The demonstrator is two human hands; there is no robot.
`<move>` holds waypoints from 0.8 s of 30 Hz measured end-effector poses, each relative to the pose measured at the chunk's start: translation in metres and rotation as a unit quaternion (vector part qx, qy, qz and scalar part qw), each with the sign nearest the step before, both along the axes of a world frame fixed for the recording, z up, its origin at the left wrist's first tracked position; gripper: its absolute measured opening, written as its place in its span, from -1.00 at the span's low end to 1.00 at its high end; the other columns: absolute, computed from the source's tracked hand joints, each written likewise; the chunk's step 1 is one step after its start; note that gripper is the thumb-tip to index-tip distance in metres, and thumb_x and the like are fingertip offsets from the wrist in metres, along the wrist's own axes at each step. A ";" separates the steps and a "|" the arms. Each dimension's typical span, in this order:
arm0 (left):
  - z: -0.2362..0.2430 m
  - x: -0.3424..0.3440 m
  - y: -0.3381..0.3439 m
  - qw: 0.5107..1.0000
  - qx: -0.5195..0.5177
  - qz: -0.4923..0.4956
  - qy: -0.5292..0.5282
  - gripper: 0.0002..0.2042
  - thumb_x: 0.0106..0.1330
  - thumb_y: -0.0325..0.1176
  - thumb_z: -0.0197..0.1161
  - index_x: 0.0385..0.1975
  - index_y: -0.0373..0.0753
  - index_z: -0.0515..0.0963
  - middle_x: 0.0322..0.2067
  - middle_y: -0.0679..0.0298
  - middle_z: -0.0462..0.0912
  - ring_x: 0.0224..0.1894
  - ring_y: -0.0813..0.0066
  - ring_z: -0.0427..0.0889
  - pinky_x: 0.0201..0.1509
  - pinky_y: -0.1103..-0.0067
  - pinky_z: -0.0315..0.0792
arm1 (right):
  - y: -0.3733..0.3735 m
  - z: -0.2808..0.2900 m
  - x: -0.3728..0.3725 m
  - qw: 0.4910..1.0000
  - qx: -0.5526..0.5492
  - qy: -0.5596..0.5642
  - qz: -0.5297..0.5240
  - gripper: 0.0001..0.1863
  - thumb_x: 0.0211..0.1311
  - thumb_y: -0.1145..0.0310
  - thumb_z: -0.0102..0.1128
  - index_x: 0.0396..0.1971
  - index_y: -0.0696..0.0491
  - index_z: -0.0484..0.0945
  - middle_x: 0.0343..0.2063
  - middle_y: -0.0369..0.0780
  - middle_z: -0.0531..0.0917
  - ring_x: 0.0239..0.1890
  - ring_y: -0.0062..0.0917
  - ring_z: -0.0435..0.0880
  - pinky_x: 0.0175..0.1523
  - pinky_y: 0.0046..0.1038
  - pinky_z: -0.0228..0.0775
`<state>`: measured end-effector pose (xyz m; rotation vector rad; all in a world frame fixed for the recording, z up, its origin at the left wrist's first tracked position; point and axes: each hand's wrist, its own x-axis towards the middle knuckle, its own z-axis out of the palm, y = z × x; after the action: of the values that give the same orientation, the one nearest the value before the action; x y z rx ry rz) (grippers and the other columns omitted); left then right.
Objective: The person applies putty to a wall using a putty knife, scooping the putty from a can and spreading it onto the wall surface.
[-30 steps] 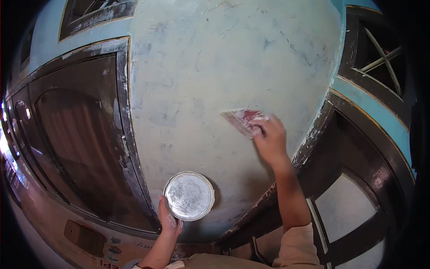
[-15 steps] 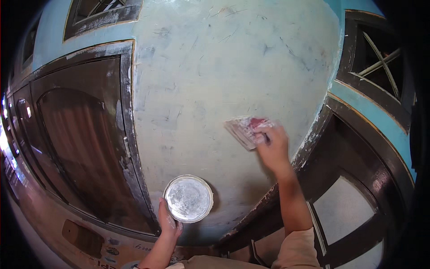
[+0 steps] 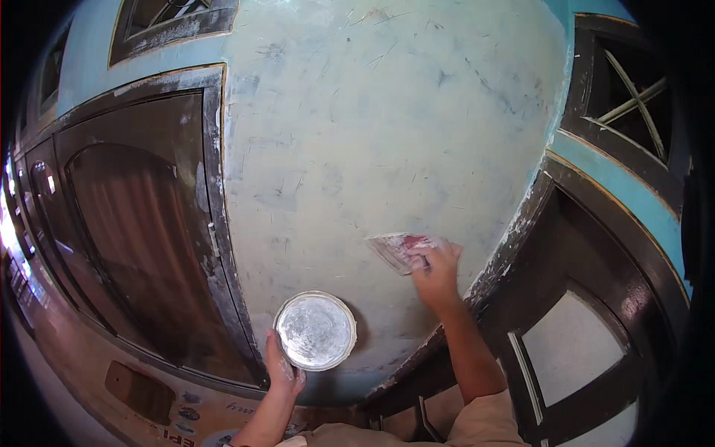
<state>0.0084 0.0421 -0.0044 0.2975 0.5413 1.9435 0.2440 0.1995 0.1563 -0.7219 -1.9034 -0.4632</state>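
Fingers of my right hand (image 3: 436, 270) are closed round a putty scraper (image 3: 398, 252), a flat wide blade smeared with white and showing some red. Its blade lies at the patchy cream wall (image 3: 357, 149), its wide edge toward the left. Lower down, my left hand (image 3: 283, 368) grips a round, shallow tub (image 3: 316, 331) from its lower left side. White paste coats the inside of that tub, and its open face is turned toward me. White smears mark the left hand's fingers; those under the tub are hidden.
A dark wooden door frame (image 3: 216, 246) with a curtained panel (image 3: 138, 216) bounds the wall on the left. Another dark door (image 3: 566, 290) stands close by my right arm. Below left lies printed cardboard sheeting (image 3: 201, 406) with a brown oblong piece (image 3: 140, 391).
My right hand and the scraper have moved down the wall and slightly left. The left hand and the tub stay almost where they were.
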 end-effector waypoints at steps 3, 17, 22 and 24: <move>0.001 0.002 -0.002 1.000 -0.002 0.004 -0.017 -0.50 0.51 0.00 -0.19 0.14 -0.31 0.36 0.08 0.15 0.51 0.09 0.30 0.53 0.22 0.39 0.37 | -0.005 -0.012 -0.010 0.993 -0.037 -0.111 0.034 -0.79 -0.06 0.43 0.21 -0.33 -0.01 0.62 -0.33 -0.19 0.52 -0.15 -0.27 0.48 0.02 -0.16 0.10; 0.009 0.018 -0.009 0.997 0.005 0.050 0.050 -0.44 0.48 0.06 -0.12 0.10 -0.41 0.36 0.03 0.07 0.51 0.08 0.28 0.54 0.19 0.38 0.41 | -0.073 -0.032 0.005 0.961 -0.238 0.074 0.124 -0.54 0.15 0.40 0.18 0.08 0.12 0.40 -0.09 0.00 0.57 -0.03 -0.09 0.53 0.09 -0.18 0.34; 0.004 0.027 -0.011 0.995 0.018 0.059 0.080 -0.44 0.47 0.06 -0.11 0.10 -0.41 0.35 0.02 0.07 0.51 0.03 0.27 0.56 0.15 0.37 0.44 | -0.078 -0.055 0.030 0.885 -0.372 0.213 0.180 -0.45 0.18 0.54 0.10 0.20 0.20 0.26 0.17 -0.07 0.38 0.19 -0.38 0.41 0.29 -0.37 0.25; 0.006 0.034 -0.013 0.995 0.017 0.032 0.093 -0.44 0.47 0.07 -0.11 0.09 -0.41 0.35 0.02 0.07 0.51 0.03 0.27 0.56 0.14 0.37 0.45 | -0.071 -0.058 0.034 0.871 -0.388 0.224 0.202 -0.46 0.18 0.56 0.09 0.20 0.20 0.26 0.16 -0.08 0.39 0.19 -0.39 0.41 0.29 -0.39 0.24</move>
<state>0.0422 0.0286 0.0015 0.4920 0.6454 2.0001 0.2778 0.1281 0.0980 -0.8078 -1.6867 0.7307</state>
